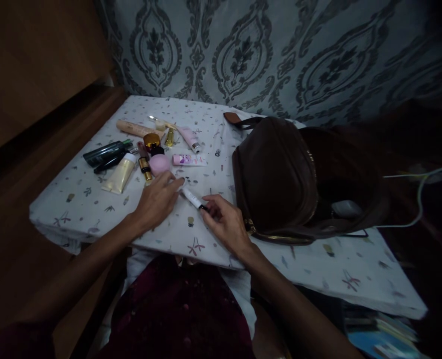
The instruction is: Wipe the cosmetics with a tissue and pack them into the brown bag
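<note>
My left hand (157,199) and my right hand (224,222) both pinch a small white tube with a dark cap (194,198), held just above the patterned tablecloth (93,209). The left fingers grip its white end, the right fingers its dark cap end. A round pink sponge (159,163) lies just beyond my left hand. A brown leather handbag (280,179) stands open right of my right hand.
Several cosmetics lie at the back left: a cream tube (120,173), dark tubes (106,152), a gold-lidded jar (152,141), a pink tube (189,160), a long beige tube (136,129). Books (381,334) lie low at right. A patterned wall rises behind.
</note>
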A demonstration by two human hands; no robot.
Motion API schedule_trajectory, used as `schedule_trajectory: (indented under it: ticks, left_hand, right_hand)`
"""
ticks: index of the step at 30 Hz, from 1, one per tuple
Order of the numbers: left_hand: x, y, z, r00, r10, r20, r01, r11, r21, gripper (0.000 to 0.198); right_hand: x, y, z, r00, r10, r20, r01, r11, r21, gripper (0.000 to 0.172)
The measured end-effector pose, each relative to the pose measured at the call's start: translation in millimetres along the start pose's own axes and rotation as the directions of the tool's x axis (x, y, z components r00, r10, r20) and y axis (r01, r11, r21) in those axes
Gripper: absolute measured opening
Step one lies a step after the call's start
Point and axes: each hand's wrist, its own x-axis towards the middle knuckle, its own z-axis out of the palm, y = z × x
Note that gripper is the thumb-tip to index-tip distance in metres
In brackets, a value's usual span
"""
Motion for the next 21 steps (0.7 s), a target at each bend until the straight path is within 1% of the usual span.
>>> schedule_trajectory:
  ticks: [2, 3, 5, 7, 8, 10, 12, 15, 18, 21]
  left_hand:
    - [-6, 15, -1.7, 0.997, 0.073, -0.002, -0.073, 0.996, -0.057, 0.031]
    - [-8, 22, -2.0, 0.994, 0.107, 0.017, -0.105, 0.992, -0.064, 0.032]
    - [-12, 36, -1.4, 0.983, 0.158, 0.089, -0.156, 0.987, -0.031, 0.035]
    - [-12, 42, -0.1, 0.973, 0.163, 0.161, -0.168, 0.986, 0.022, 0.037]
    - [-10, 41, 0.4, 0.973, 0.145, 0.181, -0.155, 0.987, 0.044, 0.037]
    - [-6, 33, 0.6, 0.979, 0.086, 0.186, -0.101, 0.992, 0.075, 0.037]
    - [0, 20, -0.4, 0.987, 0.022, 0.160, -0.037, 0.995, 0.094, 0.035]
    - [6, 1, -2.7, 0.993, -0.042, 0.107, 0.031, 0.994, 0.105, 0.031]
    - [8, -9, -2.7, 0.996, -0.054, 0.077, 0.047, 0.994, 0.100, 0.028]
    - [8, -10, 0.5, 0.997, -0.047, 0.068, 0.039, 0.994, 0.104, 0.027]
  right_hand:
    - [1, -1, -2, 0.999, 0.044, 0.007, -0.044, 0.998, 0.049, 0.023]
    - [1, -2, -2, 0.998, 0.064, 0.010, -0.064, 0.995, 0.071, 0.022]
    - [3, -3, -4, 0.996, 0.091, 0.013, -0.092, 0.990, 0.103, 0.022]
    - [4, -4, -5, 0.994, 0.107, 0.021, -0.108, 0.987, 0.116, 0.021]
    - [4, -4, -5, 0.994, 0.110, 0.026, -0.112, 0.987, 0.116, 0.021]
    - [4, -4, -5, 0.993, 0.111, 0.029, -0.114, 0.987, 0.110, 0.022]
    - [4, -3, -4, 0.994, 0.106, 0.030, -0.108, 0.989, 0.101, 0.022]
    - [2, -2, -4, 0.997, 0.072, 0.033, -0.075, 0.994, 0.082, 0.018]
    - [1, -1, -3, 0.999, 0.018, 0.040, -0.020, 0.999, 0.043, 0.016]
    - [1, -2, -3, 0.998, -0.021, 0.051, 0.022, 1.000, -0.015, 0.015]
